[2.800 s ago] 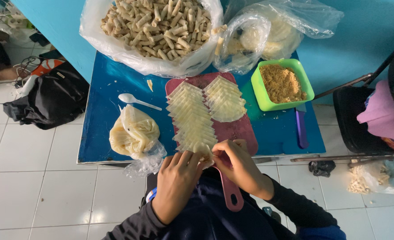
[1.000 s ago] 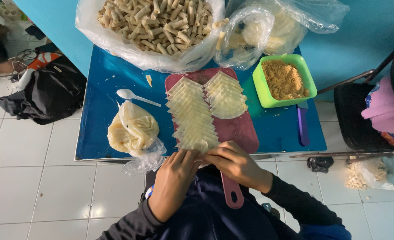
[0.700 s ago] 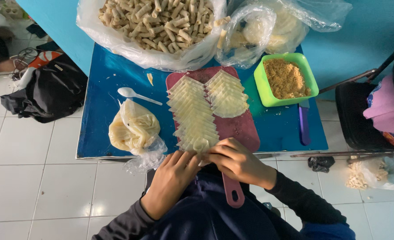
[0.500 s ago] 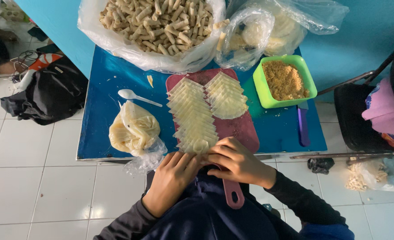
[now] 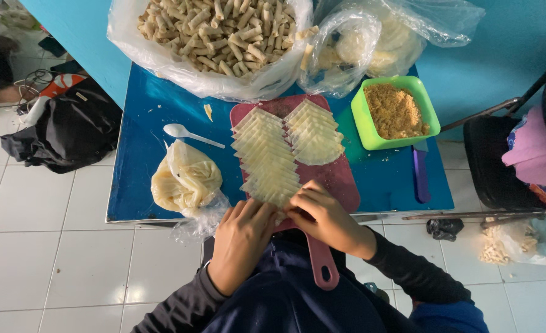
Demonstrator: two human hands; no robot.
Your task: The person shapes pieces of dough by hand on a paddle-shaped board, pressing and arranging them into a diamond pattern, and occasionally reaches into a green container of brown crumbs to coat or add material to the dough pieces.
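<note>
At the near end of the red cutting board [image 5: 341, 179], the left hand [image 5: 243, 237] and right hand [image 5: 322, 216] pinch, it seems, the nearest wrapper of the overlapping row of wrappers [image 5: 265, 157].

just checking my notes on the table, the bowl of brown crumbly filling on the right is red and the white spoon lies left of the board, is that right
Not quite: the bowl of brown filling is green, not red, as the head view shows. It does sit on the right, and the white spoon does lie left of the board.
</note>
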